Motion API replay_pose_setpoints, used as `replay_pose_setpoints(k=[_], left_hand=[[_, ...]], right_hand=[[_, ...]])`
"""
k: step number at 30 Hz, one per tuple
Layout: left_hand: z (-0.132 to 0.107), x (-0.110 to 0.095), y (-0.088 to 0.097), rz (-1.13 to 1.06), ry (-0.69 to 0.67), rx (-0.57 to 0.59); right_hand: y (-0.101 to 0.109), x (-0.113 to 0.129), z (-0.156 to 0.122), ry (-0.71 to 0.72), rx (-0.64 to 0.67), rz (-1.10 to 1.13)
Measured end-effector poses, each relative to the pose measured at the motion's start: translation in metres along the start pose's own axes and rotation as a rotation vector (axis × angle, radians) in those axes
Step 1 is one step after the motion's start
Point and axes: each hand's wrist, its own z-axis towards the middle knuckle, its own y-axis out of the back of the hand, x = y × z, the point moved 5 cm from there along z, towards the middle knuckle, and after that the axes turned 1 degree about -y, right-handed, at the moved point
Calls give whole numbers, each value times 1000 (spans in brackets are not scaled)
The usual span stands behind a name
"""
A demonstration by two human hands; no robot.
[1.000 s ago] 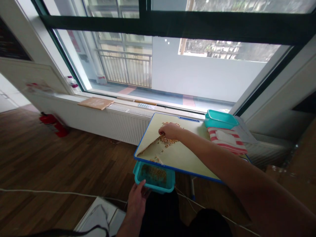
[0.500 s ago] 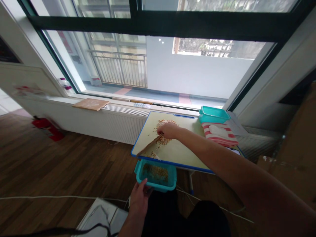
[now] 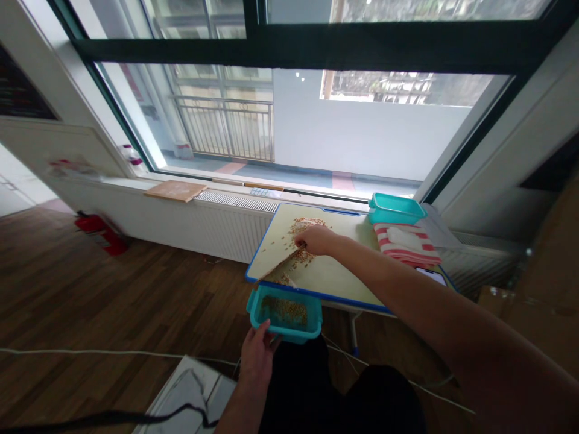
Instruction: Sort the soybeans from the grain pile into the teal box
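My right hand is closed on a thin, flat brown strip, its material unclear. The strip stands on edge on the pale tabletop, slanting toward the near left corner. Small yellow-orange kernels, perhaps corn, lie scattered around that hand and along the strip. Just below the table's blue front edge is a teal plastic tub with a layer of kernels in it. My left hand grips the tub's near left rim, thumb on top and the other fingers partly hidden beneath.
At the table's right rear stands another teal tub, with a red-and-white striped cloth before it and a phone nearby. A radiator runs under the window. A white cable crosses the floor; a fire extinguisher is at left.
The view has shifted slightly. The strip's near end now reaches the table's front edge, with kernels gathered close to it. The tub in my left hand has moved a little left relative to the table.
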Motion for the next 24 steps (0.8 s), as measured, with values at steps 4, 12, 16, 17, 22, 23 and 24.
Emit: replay_pose_setpoints(k=[4, 12, 16, 17, 22, 23, 24], left_hand=[[2, 2, 1, -9, 6, 5], [2, 0, 1, -9, 7, 9], [-2, 0, -2, -9, 4, 12], [-3, 1, -2, -10, 5, 18], [-10, 9, -8, -21, 16, 31], [-11, 11, -9, -22, 20, 25], [-13, 13, -10, -22, 25, 15]], right_hand=[[2, 3, -5, -2, 19, 1], [5, 7, -18, -14, 16, 19], [4, 7, -25, -33, 32, 19], [4, 7, -27, -42, 36, 18], [3, 7, -35, -44, 30, 9], [3, 7, -36, -40, 28, 6], [3, 7, -36, -37, 26, 4]])
